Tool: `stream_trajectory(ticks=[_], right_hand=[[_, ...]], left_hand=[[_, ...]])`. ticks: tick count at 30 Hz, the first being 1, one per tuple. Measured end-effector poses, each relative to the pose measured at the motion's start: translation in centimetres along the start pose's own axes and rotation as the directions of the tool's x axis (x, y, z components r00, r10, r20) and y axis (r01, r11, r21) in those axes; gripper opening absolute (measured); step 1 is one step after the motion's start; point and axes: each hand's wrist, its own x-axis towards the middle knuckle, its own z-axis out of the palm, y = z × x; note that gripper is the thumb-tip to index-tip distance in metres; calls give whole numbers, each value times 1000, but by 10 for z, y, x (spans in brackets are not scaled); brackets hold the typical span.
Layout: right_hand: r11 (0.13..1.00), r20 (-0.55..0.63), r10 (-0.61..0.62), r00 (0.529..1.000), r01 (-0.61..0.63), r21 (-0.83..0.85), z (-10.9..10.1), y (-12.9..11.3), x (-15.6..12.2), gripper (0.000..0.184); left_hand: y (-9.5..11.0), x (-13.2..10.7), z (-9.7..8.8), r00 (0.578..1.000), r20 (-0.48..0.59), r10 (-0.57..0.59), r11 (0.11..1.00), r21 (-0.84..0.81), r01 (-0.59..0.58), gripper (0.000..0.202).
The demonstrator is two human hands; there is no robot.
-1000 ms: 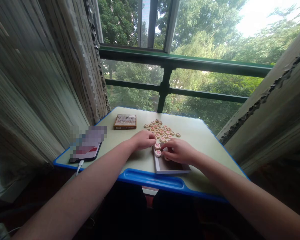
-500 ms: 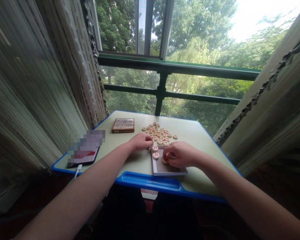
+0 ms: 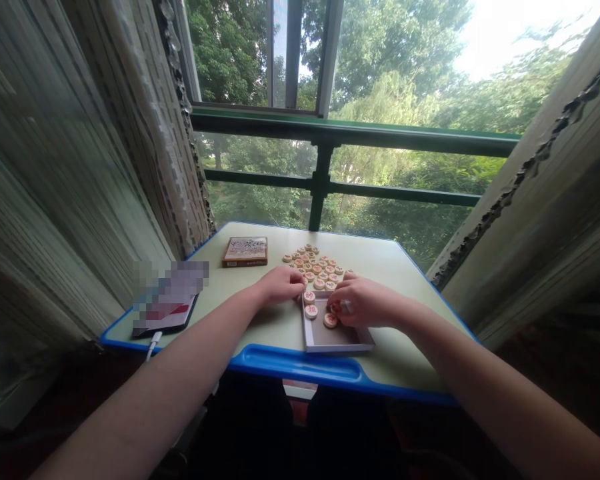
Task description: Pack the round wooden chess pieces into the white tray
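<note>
A shallow open box tray [image 3: 339,347] sits near the table's front edge. Inside it lie round wooden xiangqi pieces with red characters: one in the upper left corner [image 3: 309,297], one below it [image 3: 311,311] and one near the middle [image 3: 330,320]. My right hand [image 3: 364,301] reaches over the tray's right side, fingers curled down on another piece [image 3: 336,308], mostly hidden by them. My left hand [image 3: 284,285] rests closed at the tray's upper left corner; its fingertips hide whatever they pinch. Several loose pieces [image 3: 319,269] are spread just beyond the tray.
A brown-edged flat box [image 3: 245,252] lies at the back left. To the left is a phone [image 3: 173,300] with a white cable [image 3: 153,343] plugged in. The table [image 3: 410,363] has a blue rim and a front groove; curtains and a railed window surround it.
My right hand has drawn slightly up and back from the tray's middle, uncovering the piece there. My left hand has stayed in place by the tray's corner.
</note>
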Motion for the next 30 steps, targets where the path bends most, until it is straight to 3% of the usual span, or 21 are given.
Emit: stream_trajectory(ticks=[6, 11, 30], right_hand=[[999, -52, 31, 998, -31, -11, -6, -3, 1, 12], [992, -138, 79, 987, -63, 112, -4, -8, 1, 12], [999, -70, 51, 996, -51, -9, 8, -7, 3, 21]], left_hand=[[3, -2, -1, 1000, -7, 3, 1000, 3, -3, 21], [4, -2, -1, 1000, 3, 2, 1000, 18, -2, 21], [0, -2, -1, 1000, -7, -5, 1000, 28, 5, 22]])
